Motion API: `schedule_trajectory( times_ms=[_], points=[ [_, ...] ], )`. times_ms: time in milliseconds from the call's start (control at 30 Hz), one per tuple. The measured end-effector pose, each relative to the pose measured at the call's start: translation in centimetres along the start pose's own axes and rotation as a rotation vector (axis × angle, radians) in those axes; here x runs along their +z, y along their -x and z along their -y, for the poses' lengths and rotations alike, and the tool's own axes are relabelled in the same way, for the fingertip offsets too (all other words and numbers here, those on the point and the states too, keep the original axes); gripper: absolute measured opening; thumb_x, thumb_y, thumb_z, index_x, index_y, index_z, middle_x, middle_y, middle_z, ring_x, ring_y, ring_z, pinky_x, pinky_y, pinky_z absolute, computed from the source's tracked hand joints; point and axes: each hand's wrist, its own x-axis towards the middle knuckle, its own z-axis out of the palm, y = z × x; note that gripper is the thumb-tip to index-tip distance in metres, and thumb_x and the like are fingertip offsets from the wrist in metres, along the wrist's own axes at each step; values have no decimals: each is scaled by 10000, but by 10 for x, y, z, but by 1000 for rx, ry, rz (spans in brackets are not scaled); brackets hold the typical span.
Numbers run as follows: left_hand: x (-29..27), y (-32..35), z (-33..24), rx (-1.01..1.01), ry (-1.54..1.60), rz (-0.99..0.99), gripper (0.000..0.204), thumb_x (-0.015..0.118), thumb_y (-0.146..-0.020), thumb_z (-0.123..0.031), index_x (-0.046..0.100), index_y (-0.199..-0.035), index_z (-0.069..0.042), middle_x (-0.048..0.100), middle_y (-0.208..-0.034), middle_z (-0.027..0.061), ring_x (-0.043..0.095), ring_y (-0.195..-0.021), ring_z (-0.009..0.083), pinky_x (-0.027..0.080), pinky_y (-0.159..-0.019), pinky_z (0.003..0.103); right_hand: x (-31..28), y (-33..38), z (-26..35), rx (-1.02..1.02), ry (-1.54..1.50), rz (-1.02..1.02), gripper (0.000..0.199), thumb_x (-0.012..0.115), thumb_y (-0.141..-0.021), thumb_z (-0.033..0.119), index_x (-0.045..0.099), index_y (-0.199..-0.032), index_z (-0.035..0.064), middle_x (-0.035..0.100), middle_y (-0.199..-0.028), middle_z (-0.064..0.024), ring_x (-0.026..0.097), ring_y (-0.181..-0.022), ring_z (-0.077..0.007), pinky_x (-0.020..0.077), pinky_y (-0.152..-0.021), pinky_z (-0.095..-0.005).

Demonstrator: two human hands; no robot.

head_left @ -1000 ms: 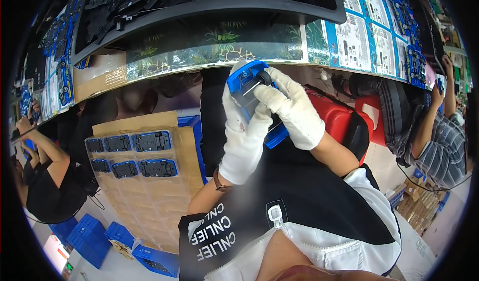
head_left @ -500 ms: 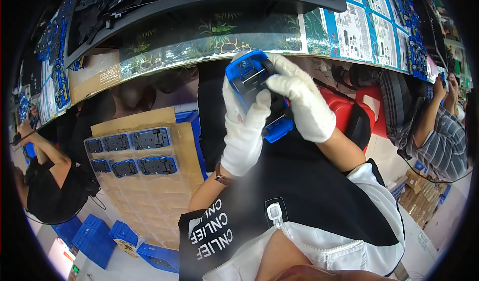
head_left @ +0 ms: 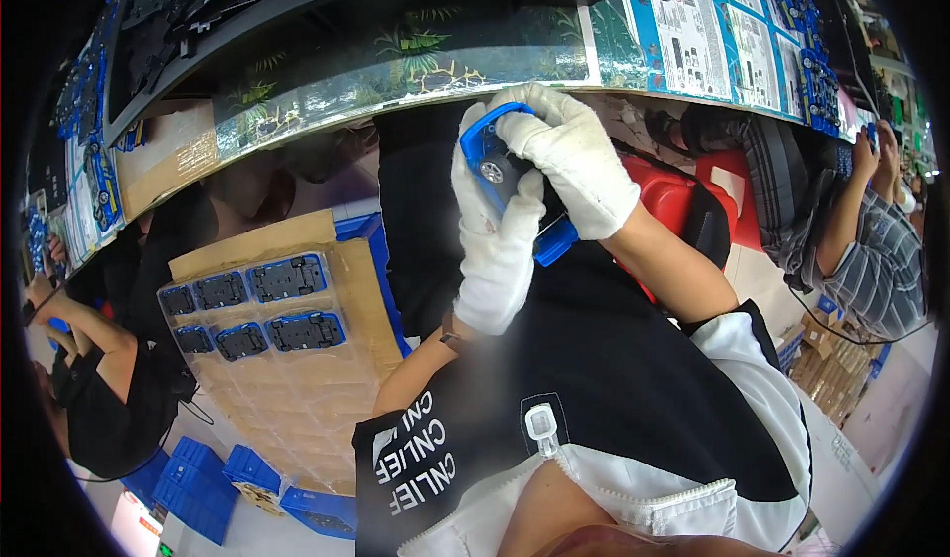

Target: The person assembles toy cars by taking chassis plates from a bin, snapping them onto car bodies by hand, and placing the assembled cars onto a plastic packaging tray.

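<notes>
A blue toy car (head_left: 503, 183) is held between both my white-gloved hands, its dark underside partly turned toward me. One grey-rimmed wheel shows near its upper end. My left hand (head_left: 495, 255) wraps the car's left side, with the thumb lying across the underside. Over the car's upper end bends my right hand (head_left: 574, 156), its fingers pressed against the body and covering much of that end. What the right fingertips touch inside the car is hidden. A blue corner of the body sticks out below, between the hands.
Left of my hands a clear blister tray (head_left: 297, 399) on cardboard holds several cars, undersides up. Ahead, a black bin (head_left: 396, 8) of dark plastic parts stands on the table (head_left: 327, 97). Co-workers sit at both sides; a red stool (head_left: 658, 201) stands at right, blue crates (head_left: 198, 488) lower left.
The car has tilted in my hands, so a wheel's face now shows instead of the metal axle. My right hand has moved up and left, over the car's upper end.
</notes>
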Motion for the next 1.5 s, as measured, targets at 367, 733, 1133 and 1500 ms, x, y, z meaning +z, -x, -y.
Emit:
schedule_trajectory(
  times_ms=[367,733,1133,1500],
  points=[
    [-7,1,2,27,-37,34,765,687,-933,-168,224,-1535,-78,387,-1467,85,407,-1345,186,350,-1120,337,-2,3,-12,37,35,-34,168,626,-913,130,629,-1054,41,630,-957,-8,563,-866,-85,469,-826,-244],
    [-9,-6,-17,-79,103,-57,465,569,-977,-132,383,-1404,-142,573,-1196,45,600,-1082,152,550,-884,344,-9,16,-1,-177,246,-131,304,659,-928,144,638,-1202,15,643,-1079,-63,603,-965,-119,488,-853,-262],
    [-13,-7,-69,0,230,-16,346,505,-1012,-233,452,-1295,-40,583,-1173,143,657,-941,249,607,-771,417,-34,-43,132,-1193,1247,-372,224,680,-881,249,693,-1039,91,673,-973,-118,644,-933,-325,512,-819,-393],
    [-19,-3,-68,-19,313,43,381,530,-1000,-254,461,-1321,-62,593,-1175,128,659,-966,261,597,-807,427,-21,-125,157,-701,1810,-283,258,610,-910,257,689,-1116,124,691,-922,-175,671,-846,-362,534,-800,-434]
  ],
)
